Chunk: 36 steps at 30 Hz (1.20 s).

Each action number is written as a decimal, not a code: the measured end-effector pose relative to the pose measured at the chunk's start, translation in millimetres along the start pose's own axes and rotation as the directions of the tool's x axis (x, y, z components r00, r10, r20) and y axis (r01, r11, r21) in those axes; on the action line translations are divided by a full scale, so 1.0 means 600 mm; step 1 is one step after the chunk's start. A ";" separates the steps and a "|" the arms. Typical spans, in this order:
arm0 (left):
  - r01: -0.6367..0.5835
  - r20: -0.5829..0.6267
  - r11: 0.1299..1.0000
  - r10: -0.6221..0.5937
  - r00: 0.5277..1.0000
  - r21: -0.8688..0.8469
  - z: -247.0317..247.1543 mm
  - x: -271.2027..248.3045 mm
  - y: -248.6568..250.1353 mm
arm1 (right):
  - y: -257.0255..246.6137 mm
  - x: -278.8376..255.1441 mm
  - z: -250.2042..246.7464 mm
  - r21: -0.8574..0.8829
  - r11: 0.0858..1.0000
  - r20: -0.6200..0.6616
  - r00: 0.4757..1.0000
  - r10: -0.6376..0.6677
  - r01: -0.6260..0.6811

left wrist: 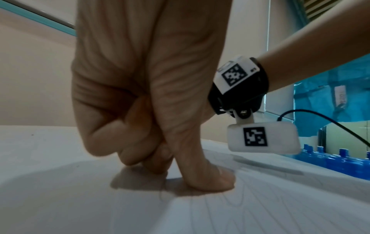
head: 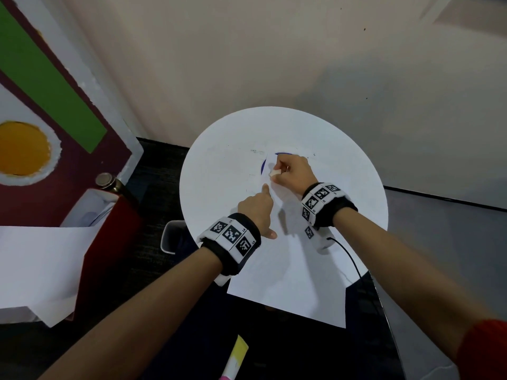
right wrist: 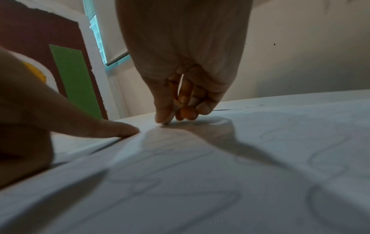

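Eraser (head: pixel 274 173), small pale block, pinched between thumb and curled fingers of right hand (head: pixel 293 172); firm grasp. In the right wrist view the eraser's low end touches the sheet. It sits at the far left corner of the paper (head: pixel 290 270), near the middle of the round white table (head: pixel 219 165). Faint pencil curves run across the paper in both wrist views, too blurred to read as a drawing.

Left hand (head: pixel 256 209) grasps nothing: index finger (head: pixel 265 187) out straight, tip pressing down at the paper's left edge just beside the eraser. Thumb is spread sideways and flat on the sheet, other fingers tucked into the palm. Hands are close but apart.

Paper lies skewed, near corner hanging off the table's front edge. Blue arc (head: pixel 264 167) peeks out from under the far corner by the right hand; can't tell what it is.

Both wrists wear black bands with black-and-white marker tags. Black cable (head: pixel 348 256) trails from the right wrist unit over the table edge.

Left of the table stands a dark red board (head: pixel 16 187) with a green stripe and a yellow circle. Beige wall is behind, dark floor below
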<state>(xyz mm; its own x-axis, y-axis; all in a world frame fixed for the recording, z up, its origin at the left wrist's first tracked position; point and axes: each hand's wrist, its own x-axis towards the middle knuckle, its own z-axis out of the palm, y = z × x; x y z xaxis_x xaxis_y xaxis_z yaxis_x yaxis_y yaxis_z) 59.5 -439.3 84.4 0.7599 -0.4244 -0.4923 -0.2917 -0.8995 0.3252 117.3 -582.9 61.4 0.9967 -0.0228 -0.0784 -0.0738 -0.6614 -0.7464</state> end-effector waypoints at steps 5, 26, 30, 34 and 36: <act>0.018 -0.003 0.998 -0.019 1.000 -0.054 0.000 0.003 -0.001 | -0.002 -0.022 -0.008 -0.022 1.000 0.174 0.985 -0.005 0.009; 0.077 0.013 0.994 -0.076 0.997 -0.080 0.002 0.019 0.005 | -0.005 -0.019 0.003 -0.134 0.987 0.166 0.984 -0.063 0.085; 0.072 0.018 0.995 -0.071 0.997 -0.070 0.002 0.019 0.006 | -0.025 0.013 0.006 -0.176 0.982 0.063 0.996 -0.058 0.068; 0.102 0.028 0.985 -0.099 0.995 -0.141 0.002 0.030 0.004 | -0.012 -0.009 0.009 -0.164 0.983 0.090 0.994 -0.069 0.083; 0.124 0.033 0.982 -0.121 0.992 -0.143 0.002 0.034 0.003 | -0.003 -0.019 0.007 -0.150 0.986 0.118 0.991 -0.061 0.078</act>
<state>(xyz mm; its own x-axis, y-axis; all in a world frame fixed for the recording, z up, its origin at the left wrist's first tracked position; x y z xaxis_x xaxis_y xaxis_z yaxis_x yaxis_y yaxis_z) 73.6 -449.5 73.8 0.7703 -0.3157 -0.5541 -0.1089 -0.9212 0.3734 106.0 -578.4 60.7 0.9883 0.1059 -0.1101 0.0106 -0.7664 -0.6423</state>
